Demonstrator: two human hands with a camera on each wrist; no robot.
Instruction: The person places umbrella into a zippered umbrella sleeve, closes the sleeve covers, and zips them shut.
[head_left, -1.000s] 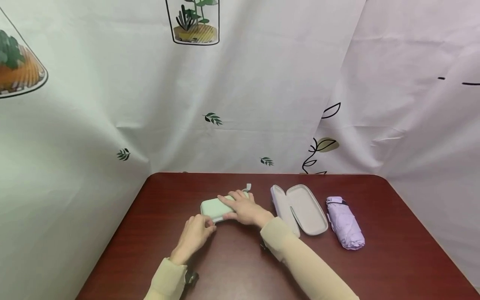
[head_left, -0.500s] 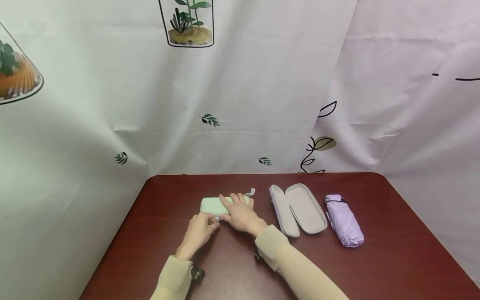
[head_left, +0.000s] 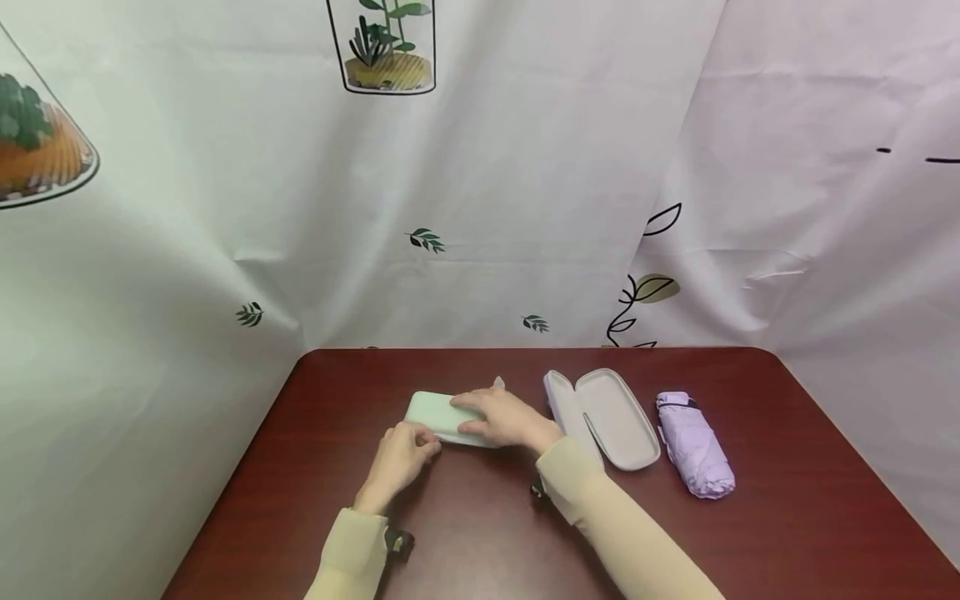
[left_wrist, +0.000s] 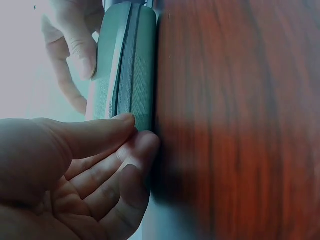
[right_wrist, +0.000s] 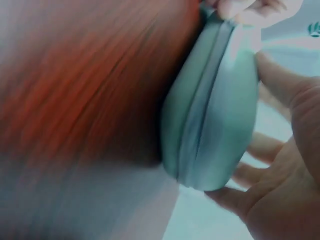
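Observation:
A mint-green zippered case (head_left: 433,414) lies on the dark red table (head_left: 315,433), its zip seam showing in the left wrist view (left_wrist: 127,65) and the right wrist view (right_wrist: 215,120). My left hand (head_left: 408,454) pinches the case's near left corner, thumb on top and fingers curled under the end (left_wrist: 100,165). My right hand (head_left: 501,419) covers the case's right half, cupped over it with the thumb along the near side (right_wrist: 285,165). A small grey strap (head_left: 498,382) pokes out behind the right hand.
An open grey-lilac hard case (head_left: 611,417) lies right of the hands, lid up. A folded lilac umbrella (head_left: 693,446) lies further right. White printed curtains (head_left: 480,208) wall in the table at the back and both sides.
My right hand has slid right along the green case, uncovering more of its left half. My left hand stays at the near left corner.

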